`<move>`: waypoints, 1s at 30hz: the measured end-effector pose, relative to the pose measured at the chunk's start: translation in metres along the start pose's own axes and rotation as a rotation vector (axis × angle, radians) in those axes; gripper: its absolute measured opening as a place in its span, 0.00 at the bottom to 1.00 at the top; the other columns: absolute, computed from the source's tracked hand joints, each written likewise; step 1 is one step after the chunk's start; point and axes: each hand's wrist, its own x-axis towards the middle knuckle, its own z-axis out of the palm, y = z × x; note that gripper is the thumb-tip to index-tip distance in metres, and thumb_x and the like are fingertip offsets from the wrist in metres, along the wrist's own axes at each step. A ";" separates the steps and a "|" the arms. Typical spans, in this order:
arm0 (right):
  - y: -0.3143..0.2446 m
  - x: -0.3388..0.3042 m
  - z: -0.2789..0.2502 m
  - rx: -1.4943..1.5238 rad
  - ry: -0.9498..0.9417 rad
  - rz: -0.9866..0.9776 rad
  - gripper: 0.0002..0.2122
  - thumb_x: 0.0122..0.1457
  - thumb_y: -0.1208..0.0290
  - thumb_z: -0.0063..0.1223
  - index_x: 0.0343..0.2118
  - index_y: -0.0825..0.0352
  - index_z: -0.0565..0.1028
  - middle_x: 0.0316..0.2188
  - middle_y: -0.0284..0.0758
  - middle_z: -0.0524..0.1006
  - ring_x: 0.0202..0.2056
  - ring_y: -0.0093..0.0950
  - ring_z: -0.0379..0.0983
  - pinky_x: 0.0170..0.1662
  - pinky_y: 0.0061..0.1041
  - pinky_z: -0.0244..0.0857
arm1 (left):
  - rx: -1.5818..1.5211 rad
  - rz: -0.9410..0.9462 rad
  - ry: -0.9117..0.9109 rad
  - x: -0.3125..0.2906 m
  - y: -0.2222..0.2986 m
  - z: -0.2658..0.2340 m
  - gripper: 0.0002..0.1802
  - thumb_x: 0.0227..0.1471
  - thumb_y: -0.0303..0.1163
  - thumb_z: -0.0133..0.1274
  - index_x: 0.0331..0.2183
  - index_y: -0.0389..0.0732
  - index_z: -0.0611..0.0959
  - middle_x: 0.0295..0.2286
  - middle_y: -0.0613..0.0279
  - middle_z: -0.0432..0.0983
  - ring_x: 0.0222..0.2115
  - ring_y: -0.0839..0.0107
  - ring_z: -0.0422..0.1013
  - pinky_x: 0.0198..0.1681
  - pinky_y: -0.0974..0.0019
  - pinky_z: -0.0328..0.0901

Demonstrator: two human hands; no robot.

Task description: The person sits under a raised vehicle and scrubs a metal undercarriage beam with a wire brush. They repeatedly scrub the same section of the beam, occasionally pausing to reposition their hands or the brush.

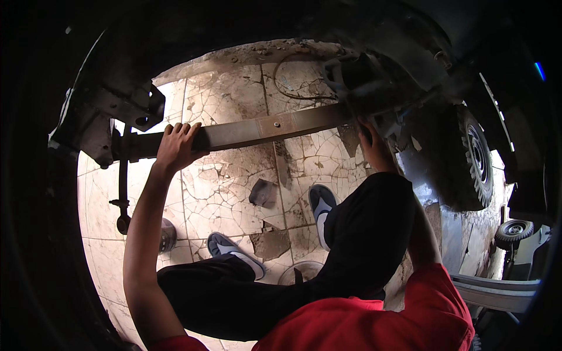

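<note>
A long steel leaf spring [234,133] spans the view at a slight slant, its right end higher than its left. A small bolt head [277,124] shows near its middle. Toward the left end, my left hand [178,147] is closed over the bar, fingers across its top. My right hand [374,146] grips near the right end, its fingers partly lost in shadow. Left of my left hand, the spring meets a dark vehicle bracket [143,108] with holes. From that area hangs a thin rod [123,175] with an eye at its foot.
Cracked pale tiles [216,175] lie below, with a dark flat scrap [263,193] on them. A metal can [167,236] stands beside my left forearm; a round pan [301,272] is between my legs. Treaded wheels [477,158] are at right. Dark vehicle body surrounds the top.
</note>
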 end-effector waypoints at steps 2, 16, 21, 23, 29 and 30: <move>-0.008 -0.029 -0.012 0.065 -0.041 0.147 0.21 0.68 0.66 0.50 0.63 0.56 0.67 0.61 0.43 0.71 0.63 0.42 0.66 0.62 0.35 0.62 | -0.012 0.002 -0.009 0.003 0.004 -0.002 0.46 0.43 0.56 0.68 0.58 0.43 0.73 0.45 0.57 0.76 0.50 0.59 0.69 0.55 0.54 0.60; 0.005 0.050 -0.001 -0.041 -0.008 0.025 0.21 0.69 0.65 0.49 0.63 0.57 0.67 0.57 0.48 0.73 0.59 0.46 0.69 0.59 0.38 0.64 | 0.003 0.037 0.044 0.009 0.004 0.002 0.45 0.43 0.57 0.68 0.57 0.44 0.73 0.44 0.58 0.76 0.49 0.60 0.70 0.55 0.54 0.60; -0.004 -0.017 -0.013 0.116 -0.005 0.042 0.21 0.69 0.64 0.48 0.64 0.58 0.66 0.59 0.46 0.71 0.61 0.42 0.68 0.61 0.37 0.62 | 0.027 0.045 0.058 0.004 0.006 -0.001 0.45 0.42 0.56 0.68 0.57 0.44 0.73 0.44 0.58 0.76 0.49 0.60 0.70 0.54 0.54 0.60; 0.009 -0.013 -0.009 0.049 0.037 -0.002 0.21 0.69 0.63 0.49 0.64 0.56 0.65 0.56 0.47 0.75 0.58 0.41 0.72 0.59 0.37 0.65 | 0.025 0.051 0.070 0.005 0.008 0.000 0.45 0.42 0.56 0.68 0.57 0.44 0.73 0.44 0.58 0.76 0.49 0.60 0.70 0.54 0.54 0.60; -0.010 0.081 0.006 0.005 -0.060 0.261 0.21 0.67 0.62 0.50 0.62 0.54 0.67 0.51 0.49 0.77 0.53 0.48 0.74 0.54 0.42 0.69 | 0.011 0.045 0.048 0.008 0.005 0.001 0.45 0.43 0.57 0.68 0.57 0.44 0.73 0.45 0.57 0.75 0.49 0.59 0.69 0.54 0.53 0.60; -0.006 0.084 0.009 -0.004 -0.051 0.253 0.21 0.68 0.61 0.50 0.63 0.53 0.67 0.50 0.49 0.78 0.52 0.47 0.75 0.53 0.41 0.70 | -0.014 0.036 0.035 0.010 0.007 0.002 0.46 0.43 0.57 0.67 0.57 0.44 0.73 0.45 0.57 0.75 0.50 0.59 0.69 0.54 0.53 0.60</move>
